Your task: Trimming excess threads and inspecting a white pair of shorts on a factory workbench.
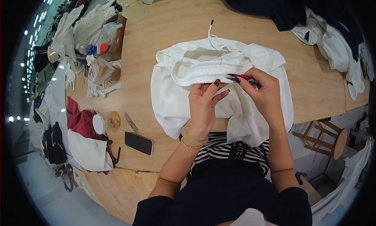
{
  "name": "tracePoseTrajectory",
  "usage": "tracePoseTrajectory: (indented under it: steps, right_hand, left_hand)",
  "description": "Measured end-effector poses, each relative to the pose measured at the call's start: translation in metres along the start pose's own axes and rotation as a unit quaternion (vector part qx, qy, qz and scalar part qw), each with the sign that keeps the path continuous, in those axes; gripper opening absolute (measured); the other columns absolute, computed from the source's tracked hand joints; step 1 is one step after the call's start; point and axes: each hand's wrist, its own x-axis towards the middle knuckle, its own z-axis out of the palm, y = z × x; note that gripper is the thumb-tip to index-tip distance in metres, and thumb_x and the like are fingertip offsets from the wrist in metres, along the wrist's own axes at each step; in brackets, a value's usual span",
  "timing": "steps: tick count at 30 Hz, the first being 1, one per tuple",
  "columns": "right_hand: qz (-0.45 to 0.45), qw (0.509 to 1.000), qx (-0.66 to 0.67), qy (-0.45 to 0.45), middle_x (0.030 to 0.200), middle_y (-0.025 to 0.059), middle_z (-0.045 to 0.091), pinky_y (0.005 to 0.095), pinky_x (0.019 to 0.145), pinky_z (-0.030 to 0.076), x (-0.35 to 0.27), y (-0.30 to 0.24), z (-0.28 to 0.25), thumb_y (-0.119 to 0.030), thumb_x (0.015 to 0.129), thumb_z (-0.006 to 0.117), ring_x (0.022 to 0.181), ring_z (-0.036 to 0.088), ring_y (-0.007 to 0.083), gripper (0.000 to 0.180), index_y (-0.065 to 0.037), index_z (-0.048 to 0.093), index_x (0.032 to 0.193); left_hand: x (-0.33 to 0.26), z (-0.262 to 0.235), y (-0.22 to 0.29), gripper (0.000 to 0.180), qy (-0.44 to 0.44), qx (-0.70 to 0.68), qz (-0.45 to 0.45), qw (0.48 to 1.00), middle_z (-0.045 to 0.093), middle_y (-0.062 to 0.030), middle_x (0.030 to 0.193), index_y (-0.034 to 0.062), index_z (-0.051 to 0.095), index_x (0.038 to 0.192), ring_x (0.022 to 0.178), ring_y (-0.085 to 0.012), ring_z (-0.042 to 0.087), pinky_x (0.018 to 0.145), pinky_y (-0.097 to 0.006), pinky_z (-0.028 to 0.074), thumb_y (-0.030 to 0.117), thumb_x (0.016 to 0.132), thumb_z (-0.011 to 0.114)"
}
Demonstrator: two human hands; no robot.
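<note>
A white garment with a gathered elastic waistband lies on the table in front of me. Its drawstring, with a dark tip, trails off the far side. The near edge of the waistband is pinched in my left hand, thumb on top. My right hand grips small thread snips in red and black, their blades pointing left against the waistband's edge. Part of the snips is hidden by my right fingers. Both hands are close together, and some of the cloth hangs over the table's near edge.
Left of me are a phone, a folding knife or similar slim tool, a round container with a white lid and red-and-white cloth. Beyond stands a box with bottles. Dark fabric covers the far right; a wooden stool stands right.
</note>
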Motion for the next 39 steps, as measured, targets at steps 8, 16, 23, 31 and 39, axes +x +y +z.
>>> tracePoseTrajectory:
  steps: [8, 16, 23, 31, 39]
  right_hand:
    - [-0.008, 1.000, -0.003, 0.006, 0.073, 0.0074, 0.064, 0.0258, 0.053, 0.045, 0.002, 0.003, 0.001, -0.016, 0.079, 0.072, 0.059, 0.059, 0.0165, 0.016, -0.002, 0.065, 0.082]
    - [-0.010, 0.999, -0.043, -0.017, 0.070, 0.0063, 0.062, 0.0251, 0.053, 0.042, 0.000, -0.001, -0.003, -0.015, 0.081, 0.071, 0.057, 0.054, 0.0139, 0.016, -0.001, 0.064, 0.081]
    - [-0.013, 1.000, -0.017, -0.005, 0.072, 0.0088, 0.063, 0.0258, 0.053, 0.044, -0.004, 0.003, 0.000, -0.017, 0.080, 0.071, 0.057, 0.057, 0.0173, 0.017, -0.002, 0.064, 0.081]
    - [0.046, 0.972, 0.230, -0.008, 0.079, 0.0021, 0.062, 0.0219, 0.065, 0.045, 0.017, 0.005, 0.004, -0.007, 0.081, 0.071, 0.074, 0.056, 0.0066, 0.010, 0.000, 0.064, 0.084]
    - [-0.172, 0.984, 0.032, 0.025, 0.075, 0.0077, 0.056, 0.0303, 0.062, 0.045, 0.005, 0.027, 0.026, 0.004, 0.070, 0.068, 0.070, 0.055, 0.0224, 0.020, -0.003, 0.067, 0.089]
  left_hand:
    - [0.001, 0.000, 0.000, 0.024, 0.003, 0.014, 0.000, 1.000, 0.065, -0.0073, 0.105, 0.0016, 0.056, 0.114, 0.096, -0.0177, 0.065, 0.077, -0.031, 0.055, 0.008, 0.091, 0.060]
    - [-0.002, 0.000, -0.002, 0.025, 0.006, 0.023, 0.004, 1.000, 0.065, -0.0075, 0.106, 0.0013, 0.055, 0.115, 0.096, -0.0170, 0.064, 0.077, -0.030, 0.056, 0.007, 0.091, 0.060]
    - [-0.005, -0.001, -0.003, 0.026, 0.005, 0.019, 0.002, 1.000, 0.064, -0.0078, 0.108, 0.0010, 0.055, 0.116, 0.097, -0.0173, 0.064, 0.077, -0.031, 0.056, 0.007, 0.091, 0.059]
    - [0.010, 0.002, 0.000, 0.026, -0.003, -0.010, -0.030, 0.999, 0.064, -0.0074, 0.107, 0.0017, 0.055, 0.116, 0.097, -0.0172, 0.064, 0.077, -0.031, 0.056, 0.008, 0.091, 0.059]
    - [0.004, -0.004, -0.019, 0.027, 0.025, 0.010, -0.040, 0.999, 0.061, -0.0079, 0.114, 0.0016, 0.054, 0.118, 0.102, -0.0180, 0.062, 0.085, -0.035, 0.052, 0.008, 0.091, 0.055]
